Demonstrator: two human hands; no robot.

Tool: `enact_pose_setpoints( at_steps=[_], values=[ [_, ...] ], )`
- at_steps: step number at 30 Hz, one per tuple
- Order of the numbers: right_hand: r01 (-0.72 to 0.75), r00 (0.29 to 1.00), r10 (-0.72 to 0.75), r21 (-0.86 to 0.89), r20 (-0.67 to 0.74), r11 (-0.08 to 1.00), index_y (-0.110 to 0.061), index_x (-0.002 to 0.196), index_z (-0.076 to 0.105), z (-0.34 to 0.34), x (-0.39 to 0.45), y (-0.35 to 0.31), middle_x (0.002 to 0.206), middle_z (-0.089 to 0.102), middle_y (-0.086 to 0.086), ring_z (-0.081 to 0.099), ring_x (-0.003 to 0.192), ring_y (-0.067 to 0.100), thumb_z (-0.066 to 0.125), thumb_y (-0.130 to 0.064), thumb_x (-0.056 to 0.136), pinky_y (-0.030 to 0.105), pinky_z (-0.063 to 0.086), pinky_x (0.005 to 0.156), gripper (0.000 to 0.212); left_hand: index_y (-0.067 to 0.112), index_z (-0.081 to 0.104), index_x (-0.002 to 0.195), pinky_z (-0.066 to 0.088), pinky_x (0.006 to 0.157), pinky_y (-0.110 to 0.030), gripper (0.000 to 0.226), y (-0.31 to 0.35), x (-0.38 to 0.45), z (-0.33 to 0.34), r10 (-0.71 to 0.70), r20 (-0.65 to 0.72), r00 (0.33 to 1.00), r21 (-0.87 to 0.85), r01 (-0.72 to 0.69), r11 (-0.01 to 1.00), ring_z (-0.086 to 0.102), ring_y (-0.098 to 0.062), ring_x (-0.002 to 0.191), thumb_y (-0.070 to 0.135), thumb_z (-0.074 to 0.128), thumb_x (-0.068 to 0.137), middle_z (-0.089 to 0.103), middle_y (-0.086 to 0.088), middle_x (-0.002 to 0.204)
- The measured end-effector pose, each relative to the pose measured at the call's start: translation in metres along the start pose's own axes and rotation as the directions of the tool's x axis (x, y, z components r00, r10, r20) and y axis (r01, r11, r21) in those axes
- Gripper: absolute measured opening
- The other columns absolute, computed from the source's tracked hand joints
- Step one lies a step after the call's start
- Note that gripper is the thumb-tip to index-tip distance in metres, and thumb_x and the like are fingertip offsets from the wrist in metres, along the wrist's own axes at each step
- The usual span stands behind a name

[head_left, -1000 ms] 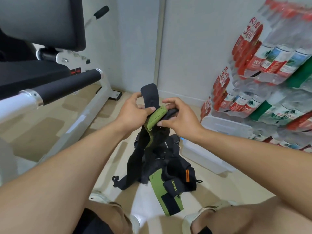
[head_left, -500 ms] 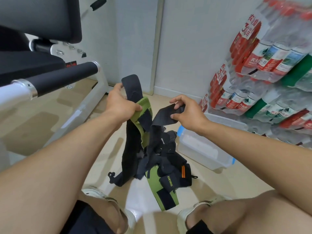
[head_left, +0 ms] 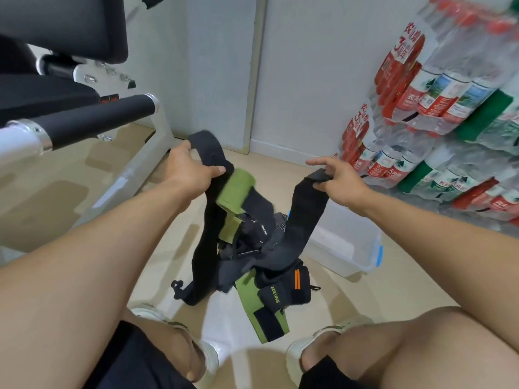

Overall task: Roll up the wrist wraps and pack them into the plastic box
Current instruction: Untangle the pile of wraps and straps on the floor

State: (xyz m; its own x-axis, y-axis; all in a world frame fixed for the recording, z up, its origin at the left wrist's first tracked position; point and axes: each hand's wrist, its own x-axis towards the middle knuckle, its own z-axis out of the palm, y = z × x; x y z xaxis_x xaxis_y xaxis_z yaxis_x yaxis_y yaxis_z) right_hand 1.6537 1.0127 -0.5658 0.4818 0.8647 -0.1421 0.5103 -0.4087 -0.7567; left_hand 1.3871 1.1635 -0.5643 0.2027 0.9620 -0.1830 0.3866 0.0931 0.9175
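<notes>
My left hand (head_left: 188,172) grips the upper end of a black and green wrist wrap (head_left: 233,192), which hangs down toward the floor. My right hand (head_left: 335,178) pinches the end of a black wrist wrap strap (head_left: 302,220), held apart to the right. Both straps run down into a tangled pile of wrist wraps (head_left: 261,279) on the floor between my feet; one there is black with orange stripes, another green and black. A clear plastic box (head_left: 348,248) with blue clips lies on the floor just right of the pile, under my right forearm.
A gym machine with a black padded roller (head_left: 101,119) and white frame stands at the left. Shrink-wrapped packs of water bottles (head_left: 438,116) are stacked along the right wall. My knees and shoes sit at the bottom of the view. Beige tiled floor lies around the pile.
My hands were together at the green strap; they have moved apart, the left pulling the black and green wrap left, the right pulling the black strap right and out of it.
</notes>
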Motion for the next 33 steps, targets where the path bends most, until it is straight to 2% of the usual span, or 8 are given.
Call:
enact_pose_setpoints(
  at_steps=[3, 10, 17, 20, 23, 26, 29, 33],
  values=[
    [0.06, 0.998, -0.06, 0.059, -0.004, 0.996, -0.032, 0.123, 0.068, 0.004, 0.001, -0.004, 0.119, 0.066, 0.004, 0.06, 0.12, 0.022, 0.062, 0.008, 0.094, 0.038, 0.054, 0.103, 0.05, 0.024, 0.052, 0.141, 0.059, 0.09, -0.046, 0.085, 0.007, -0.006, 0.005, 0.03, 0.035, 0.999, 0.0, -0.03, 1.0, 0.069, -0.025, 0.107, 0.026, 0.092, 0.066, 0.07, -0.003, 0.123],
    [0.202, 0.967, -0.165, 0.191, -0.196, 0.961, -0.022, 0.124, 0.066, 0.013, -0.001, -0.027, 0.124, 0.066, -0.008, 0.058, 0.118, 0.008, 0.06, 0.0, 0.099, 0.024, 0.048, 0.104, 0.034, 0.023, 0.053, 0.138, 0.058, 0.089, -0.041, 0.068, 0.012, -0.009, 0.012, 0.056, 0.08, 0.995, 0.015, -0.057, 0.998, 0.069, -0.021, 0.105, 0.012, 0.085, 0.079, 0.069, -0.003, 0.121],
    [0.488, 0.738, -0.224, 0.276, -0.636, 0.828, -0.022, 0.102, 0.063, -0.005, 0.006, -0.07, 0.096, 0.07, -0.012, 0.066, 0.095, 0.004, 0.066, -0.007, 0.092, 0.026, 0.053, 0.093, 0.019, 0.021, 0.049, 0.144, 0.051, 0.086, -0.032, 0.067, 0.013, -0.01, 0.011, 0.071, 0.106, 0.992, 0.021, -0.074, 0.997, 0.06, -0.018, 0.107, 0.01, 0.08, 0.085, 0.056, 0.006, 0.125],
    [0.545, 0.702, -0.254, 0.271, -0.666, 0.794, -0.026, 0.092, 0.06, -0.01, 0.001, -0.088, 0.084, 0.064, -0.015, 0.059, 0.08, -0.003, 0.066, -0.013, 0.095, 0.02, 0.049, 0.079, 0.015, 0.021, 0.05, 0.143, 0.056, 0.092, -0.038, 0.066, 0.013, -0.009, 0.011, 0.064, 0.108, 0.992, 0.035, -0.068, 0.997, 0.063, -0.021, 0.111, 0.011, 0.08, 0.085, 0.06, 0.003, 0.131],
    [0.504, 0.822, -0.38, 0.232, -0.424, 0.832, -0.027, 0.089, 0.062, 0.008, -0.005, -0.086, 0.08, 0.064, -0.016, 0.057, 0.073, -0.011, 0.07, -0.005, 0.092, 0.014, 0.045, 0.074, 0.024, 0.021, 0.049, 0.143, 0.058, 0.092, -0.047, 0.065, 0.008, -0.006, 0.007, 0.03, 0.1, 0.995, 0.043, -0.034, 0.998, 0.066, -0.026, 0.11, 0.01, 0.078, 0.087, 0.065, -0.002, 0.126],
    [0.355, 0.914, -0.369, 0.108, 0.169, 0.929, -0.023, 0.092, 0.069, 0.031, -0.014, -0.056, 0.083, 0.07, -0.012, 0.062, 0.074, -0.008, 0.077, -0.002, 0.088, 0.015, 0.048, 0.078, 0.023, 0.022, 0.045, 0.147, 0.057, 0.094, -0.051, 0.07, 0.002, -0.001, -0.001, -0.012, 0.081, 0.997, 0.065, 0.006, 0.998, 0.063, -0.03, 0.116, 0.012, 0.078, 0.086, 0.063, -0.004, 0.132],
    [0.343, 0.788, -0.14, -0.239, 0.6, 0.908, -0.014, 0.093, 0.077, 0.058, -0.025, -0.009, 0.092, 0.077, 0.004, 0.067, 0.084, 0.012, 0.079, -0.009, 0.086, 0.028, 0.052, 0.081, 0.009, 0.021, 0.041, 0.151, 0.056, 0.095, -0.051, 0.073, -0.004, 0.002, -0.006, -0.051, 0.076, 0.996, 0.113, 0.043, 0.993, 0.06, -0.032, 0.12, 0.011, 0.076, 0.088, 0.059, -0.007, 0.136],
    [0.418, 0.618, 0.148, -0.482, 0.772, 0.77, -0.006, 0.103, 0.075, 0.087, -0.034, 0.034, 0.097, 0.072, 0.017, 0.055, 0.078, 0.019, 0.08, -0.024, 0.087, 0.03, 0.045, 0.075, 0.025, 0.018, 0.049, 0.145, 0.057, 0.094, -0.051, 0.064, -0.007, 0.004, -0.009, -0.084, 0.092, 0.992, 0.145, 0.07, 0.987, 0.062, -0.034, 0.118, 0.011, 0.076, 0.088, 0.061, -0.01, 0.135]
  ],
)
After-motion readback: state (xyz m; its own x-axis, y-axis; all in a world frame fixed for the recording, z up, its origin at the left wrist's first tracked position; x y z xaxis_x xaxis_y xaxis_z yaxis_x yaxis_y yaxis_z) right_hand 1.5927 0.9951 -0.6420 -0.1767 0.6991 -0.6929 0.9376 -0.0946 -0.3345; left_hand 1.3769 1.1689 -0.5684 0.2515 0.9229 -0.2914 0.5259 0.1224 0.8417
